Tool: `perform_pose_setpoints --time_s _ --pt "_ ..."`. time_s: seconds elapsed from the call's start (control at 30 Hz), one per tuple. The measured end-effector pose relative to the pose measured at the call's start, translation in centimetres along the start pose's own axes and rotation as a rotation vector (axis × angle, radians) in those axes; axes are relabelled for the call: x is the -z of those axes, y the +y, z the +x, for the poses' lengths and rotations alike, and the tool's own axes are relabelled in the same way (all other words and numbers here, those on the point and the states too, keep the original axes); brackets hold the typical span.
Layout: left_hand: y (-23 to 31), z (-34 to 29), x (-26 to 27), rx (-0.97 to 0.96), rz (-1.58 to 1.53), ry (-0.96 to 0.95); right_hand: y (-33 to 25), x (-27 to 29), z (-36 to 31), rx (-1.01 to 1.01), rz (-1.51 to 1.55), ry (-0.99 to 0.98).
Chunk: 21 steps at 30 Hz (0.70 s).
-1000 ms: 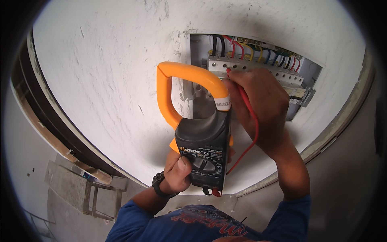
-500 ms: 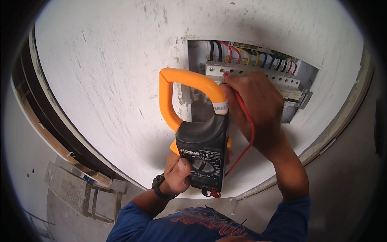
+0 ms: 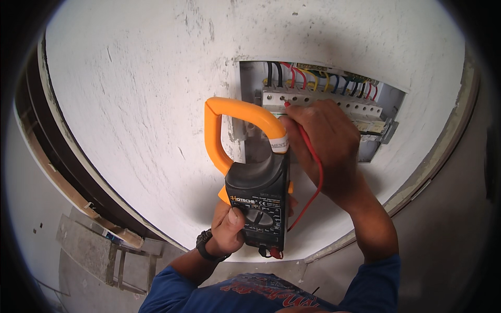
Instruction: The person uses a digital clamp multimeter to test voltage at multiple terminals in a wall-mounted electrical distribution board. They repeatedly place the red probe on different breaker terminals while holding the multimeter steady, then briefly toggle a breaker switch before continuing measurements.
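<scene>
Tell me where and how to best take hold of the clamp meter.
Probably by the lower half of its black body, coming from the lower left, thumb in front and fingers behind, as the left hand holds it. The body is long and narrow, and this grip leaves the dial visible and the orange loop free.

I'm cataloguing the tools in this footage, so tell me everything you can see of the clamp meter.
The clamp meter has a black, plastic-looking body and an orange clamp that looks closed, with a white label near its right end. Its face carries a dial among pale markings; a black plug and a red plug show at the bottom. Held clamp-up by the left hand, thumb on its front, it partly overlaps the panel. A red lead runs to its right edge.
</scene>
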State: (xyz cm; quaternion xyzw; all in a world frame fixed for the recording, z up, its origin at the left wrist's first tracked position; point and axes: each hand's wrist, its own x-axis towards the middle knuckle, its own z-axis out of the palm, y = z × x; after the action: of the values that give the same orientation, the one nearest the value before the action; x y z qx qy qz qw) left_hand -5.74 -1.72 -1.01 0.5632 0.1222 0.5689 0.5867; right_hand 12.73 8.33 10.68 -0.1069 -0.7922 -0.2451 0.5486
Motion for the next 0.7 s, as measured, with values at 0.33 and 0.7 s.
perform_pose_setpoints --time_s 0.33,0.7 --pt "-0.02 0.13 -0.11 -0.003 0.005 -0.016 0.11 -0.15 -0.10 0.010 -0.010 0.011" --pt "-0.06 0.19 -0.46 -0.038 0.119 0.032 0.09 -0.07 -0.06 0.001 -0.013 -0.011"
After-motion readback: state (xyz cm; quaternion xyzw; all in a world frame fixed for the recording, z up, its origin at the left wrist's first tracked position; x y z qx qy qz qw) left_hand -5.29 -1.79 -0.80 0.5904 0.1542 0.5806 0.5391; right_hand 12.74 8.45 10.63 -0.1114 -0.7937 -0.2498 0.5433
